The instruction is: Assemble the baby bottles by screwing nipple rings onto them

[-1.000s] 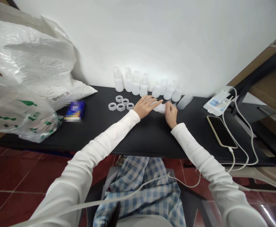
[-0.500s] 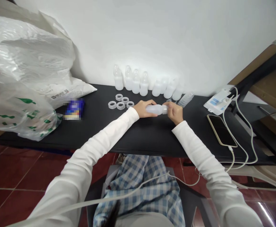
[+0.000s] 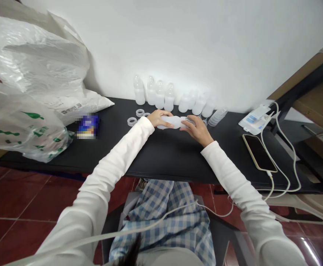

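Observation:
A translucent white bottle (image 3: 171,121) lies sideways above the black table, between both hands. My left hand (image 3: 161,119) is wrapped round its body. At the neck end my right hand (image 3: 196,127) has its fingers closed round a clear cap (image 3: 188,120) that sits against the bottle. Ring-shaped collars (image 3: 132,121) lie left of my left hand, some of them hidden by it. Behind stand several bottles with clear domed tops (image 3: 169,96). Further right, several bottles without domed tops (image 3: 183,102) stand by the wall. A stack of clear caps (image 3: 217,117) lies right of them.
White plastic bags (image 3: 39,66) and a green-printed bag (image 3: 36,129) fill the left side, beside a blue packet (image 3: 88,126). On the right are a phone (image 3: 259,153) with a cable, a white-and-blue package (image 3: 254,119) and a shelf with cardboard boxes (image 3: 319,99).
Both hands and the bottle have shifted left. My right hand has changed from a tight fist at the bottle's end to longer fingers round the clear cap.

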`<state>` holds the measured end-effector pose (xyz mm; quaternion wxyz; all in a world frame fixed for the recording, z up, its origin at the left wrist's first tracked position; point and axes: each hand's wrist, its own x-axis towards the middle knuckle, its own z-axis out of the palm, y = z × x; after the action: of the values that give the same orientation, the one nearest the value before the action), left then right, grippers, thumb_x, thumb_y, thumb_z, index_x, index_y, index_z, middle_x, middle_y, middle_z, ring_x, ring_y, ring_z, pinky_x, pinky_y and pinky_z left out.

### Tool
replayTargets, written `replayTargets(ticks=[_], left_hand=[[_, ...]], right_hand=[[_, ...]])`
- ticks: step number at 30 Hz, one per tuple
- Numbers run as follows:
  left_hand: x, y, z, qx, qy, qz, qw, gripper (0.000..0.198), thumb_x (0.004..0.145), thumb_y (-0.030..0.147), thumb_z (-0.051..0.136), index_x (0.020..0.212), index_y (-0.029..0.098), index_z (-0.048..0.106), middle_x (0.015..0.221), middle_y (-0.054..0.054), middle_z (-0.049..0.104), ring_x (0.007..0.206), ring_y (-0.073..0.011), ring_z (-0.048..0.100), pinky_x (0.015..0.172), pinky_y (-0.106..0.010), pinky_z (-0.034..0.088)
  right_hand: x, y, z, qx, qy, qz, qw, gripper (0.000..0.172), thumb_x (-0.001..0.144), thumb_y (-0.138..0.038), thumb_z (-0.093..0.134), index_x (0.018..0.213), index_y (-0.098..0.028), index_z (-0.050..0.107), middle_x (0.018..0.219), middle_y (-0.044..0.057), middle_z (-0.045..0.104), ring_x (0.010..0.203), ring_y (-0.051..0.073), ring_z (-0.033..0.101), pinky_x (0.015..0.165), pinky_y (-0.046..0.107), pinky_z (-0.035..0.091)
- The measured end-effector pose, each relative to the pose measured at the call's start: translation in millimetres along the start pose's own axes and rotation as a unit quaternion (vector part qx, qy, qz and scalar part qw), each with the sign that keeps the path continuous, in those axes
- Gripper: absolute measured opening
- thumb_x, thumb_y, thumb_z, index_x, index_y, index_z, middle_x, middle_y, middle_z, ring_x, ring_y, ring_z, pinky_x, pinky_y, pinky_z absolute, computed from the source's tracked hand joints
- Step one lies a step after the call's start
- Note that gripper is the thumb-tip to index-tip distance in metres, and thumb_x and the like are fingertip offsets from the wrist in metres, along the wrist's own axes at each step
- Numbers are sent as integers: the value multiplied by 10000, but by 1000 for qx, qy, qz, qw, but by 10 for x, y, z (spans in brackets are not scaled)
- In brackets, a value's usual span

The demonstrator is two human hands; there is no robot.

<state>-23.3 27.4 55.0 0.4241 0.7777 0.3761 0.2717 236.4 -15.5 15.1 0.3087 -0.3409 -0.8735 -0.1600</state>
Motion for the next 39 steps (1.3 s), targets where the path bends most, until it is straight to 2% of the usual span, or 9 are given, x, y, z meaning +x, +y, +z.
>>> replayTargets(ticks=[6,9,13,17,21,24,27,35,39], left_hand=[[-5,16,-20,-5,-24,-19,1000,632,600,525,833,1095,144,738,847,-26,713,709,-180,654,703,-333,540],[-29,22,39,106,16,5,994,592,642,532,821,1116,187,743,975,-42,745,875,-229,697,828,-349,540],[-55,0,192,339,103,69,933,601,776,491,751,1317,247,660,1241,-89,715,1147,-291,662,946,-360,508],[-54,-38,268,427,122,159,882,525,955,483,536,1413,231,592,1326,-139,675,1220,-286,630,971,-369,499],[-39,-83,276,467,148,212,845,456,1003,417,447,1402,256,596,1323,-128,686,1239,-270,618,936,-375,503],[-17,-133,301,486,176,253,818,416,1014,362,433,1384,285,605,1298,-120,702,1224,-262,626,896,-380,511],[5,-187,316,499,192,274,800,412,1015,346,440,1396,305,592,1285,-116,705,1194,-258,637,879,-381,511],[11,-223,260,485,197,312,793,467,999,466,482,1439,326,557,1200,-100,719,1049,-227,664,872,-346,509],[-6,-236,230,483,209,283,802,589,959,608,491,1399,235,610,1074,-122,748,941,-231,694,770,-318,515]], right_hand=[[-49,27,59,-49,-28,0,998,250,1040,-266,438,1099,-328,673,1206,74,691,1223,244,608,1019,489,524],[-33,40,85,-32,-23,17,999,237,1043,-331,423,1149,-282,629,1199,115,677,1180,265,622,987,506,529],[14,24,93,-1,-10,51,999,533,973,-594,487,1293,-171,537,1263,206,633,1179,324,610,970,521,516],[31,7,25,8,-3,115,993,675,982,-676,356,1345,-132,523,1265,211,655,1151,328,625,957,479,482],[6,-1,-54,45,8,215,976,667,1043,-598,119,1079,-184,641,916,107,734,807,235,659,825,390,459],[-19,-24,-64,100,33,290,951,684,1021,-660,93,855,-227,595,604,24,611,576,199,569,658,345,419],[-27,-48,-42,174,54,320,930,635,995,-721,157,758,-252,513,494,-25,514,486,175,511,594,326,397],[-29,-15,-43,210,70,310,924,643,969,-754,242,765,-235,561,513,-29,527,466,143,498,548,293,417],[-24,23,-52,157,84,236,955,584,948,-729,406,1085,-213,644,887,62,723,692,187,637,682,333,531]])
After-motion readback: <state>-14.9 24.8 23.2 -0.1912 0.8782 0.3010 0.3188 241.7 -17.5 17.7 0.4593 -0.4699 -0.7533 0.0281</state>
